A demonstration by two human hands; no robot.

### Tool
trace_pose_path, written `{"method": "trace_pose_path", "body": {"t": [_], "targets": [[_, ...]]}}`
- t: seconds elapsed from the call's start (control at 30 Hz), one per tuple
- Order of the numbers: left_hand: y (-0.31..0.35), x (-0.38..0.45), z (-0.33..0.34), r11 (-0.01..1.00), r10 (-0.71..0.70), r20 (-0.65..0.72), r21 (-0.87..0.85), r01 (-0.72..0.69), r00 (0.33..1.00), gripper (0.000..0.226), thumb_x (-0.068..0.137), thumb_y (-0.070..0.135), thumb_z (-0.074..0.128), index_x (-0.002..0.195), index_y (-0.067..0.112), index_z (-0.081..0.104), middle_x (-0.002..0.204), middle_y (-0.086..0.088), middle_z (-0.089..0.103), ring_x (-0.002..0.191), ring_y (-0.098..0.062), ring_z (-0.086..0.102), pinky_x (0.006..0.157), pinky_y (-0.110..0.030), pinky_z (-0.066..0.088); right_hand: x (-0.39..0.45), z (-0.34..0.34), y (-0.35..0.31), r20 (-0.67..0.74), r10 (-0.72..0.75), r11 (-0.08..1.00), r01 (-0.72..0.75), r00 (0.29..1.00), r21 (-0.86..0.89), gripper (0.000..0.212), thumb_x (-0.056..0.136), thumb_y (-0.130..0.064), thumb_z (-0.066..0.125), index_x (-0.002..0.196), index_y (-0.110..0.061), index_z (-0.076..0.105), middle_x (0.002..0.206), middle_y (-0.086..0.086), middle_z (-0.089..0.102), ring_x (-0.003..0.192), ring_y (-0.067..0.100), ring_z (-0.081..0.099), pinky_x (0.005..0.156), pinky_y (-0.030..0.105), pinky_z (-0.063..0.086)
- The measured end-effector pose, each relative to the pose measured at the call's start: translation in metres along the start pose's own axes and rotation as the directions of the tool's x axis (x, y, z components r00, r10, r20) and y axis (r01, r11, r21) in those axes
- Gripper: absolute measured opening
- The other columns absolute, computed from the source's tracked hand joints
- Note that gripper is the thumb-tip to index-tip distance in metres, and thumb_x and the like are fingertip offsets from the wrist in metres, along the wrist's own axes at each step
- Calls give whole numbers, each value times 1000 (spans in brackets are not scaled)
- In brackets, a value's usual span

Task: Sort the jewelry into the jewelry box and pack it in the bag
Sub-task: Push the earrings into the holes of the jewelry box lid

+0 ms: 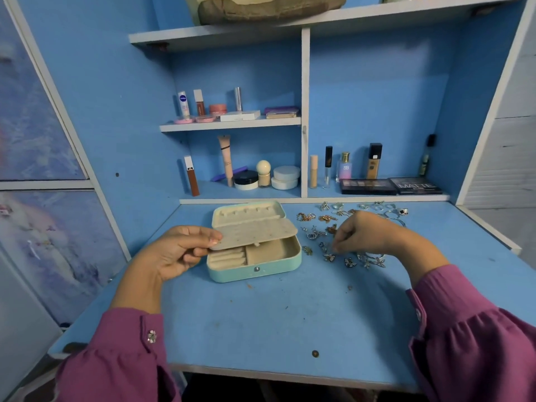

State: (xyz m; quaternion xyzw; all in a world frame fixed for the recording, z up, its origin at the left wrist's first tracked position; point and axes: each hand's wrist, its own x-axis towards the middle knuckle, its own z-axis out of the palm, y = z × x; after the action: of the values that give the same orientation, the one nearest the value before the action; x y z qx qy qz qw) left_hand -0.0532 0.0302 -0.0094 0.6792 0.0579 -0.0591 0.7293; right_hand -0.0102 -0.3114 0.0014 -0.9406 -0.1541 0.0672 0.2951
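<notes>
A mint-green jewelry box (255, 271) lies open at the middle of the blue desk, its cream lid (246, 211) leaning back. My left hand (179, 250) pinches the left edge of the cream earring flap (255, 233) and holds it lifted over the lower compartments. To the right of the box, several small gold and silver jewelry pieces (316, 219) lie scattered on the desk. My right hand (365, 233) reaches down among them, fingertips pinched on a small piece near the pile's middle; the piece itself is too small to make out. A brownish bag (261, 7) sits on the top shelf.
Cosmetics fill the shelves behind the desk: tubes and jars (261, 175), bottles (345, 166), and two dark eyeshadow palettes (391, 185) along the back edge. A vertical white divider (304, 111) splits the shelving. The desk's front edge (261, 372) runs between my purple sleeves.
</notes>
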Motion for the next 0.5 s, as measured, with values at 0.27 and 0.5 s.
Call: {"method": "trace_pose_path", "body": {"t": [0.27,0.5], "targets": [[0,3,3,1000,8,-44,31,-7,999,32,83,-12,53,62,2,73,52,-3,56,33,-1,32,29,-9,20,2,5,-3,22,-31,998,32,999,-48,6,75,-22,78,75,-27,77,70,-18,70,69,1,63,70,24,54],[0,3,3,1000,9,-45,24,-8,999,30,83,-12,54,65,2,72,54,-4,56,34,-2,34,29,-10,21,3,8,-5,55,-31,995,36,998,-91,9,74,-25,79,82,-28,77,78,-17,70,76,2,64,77,27,54]]}}
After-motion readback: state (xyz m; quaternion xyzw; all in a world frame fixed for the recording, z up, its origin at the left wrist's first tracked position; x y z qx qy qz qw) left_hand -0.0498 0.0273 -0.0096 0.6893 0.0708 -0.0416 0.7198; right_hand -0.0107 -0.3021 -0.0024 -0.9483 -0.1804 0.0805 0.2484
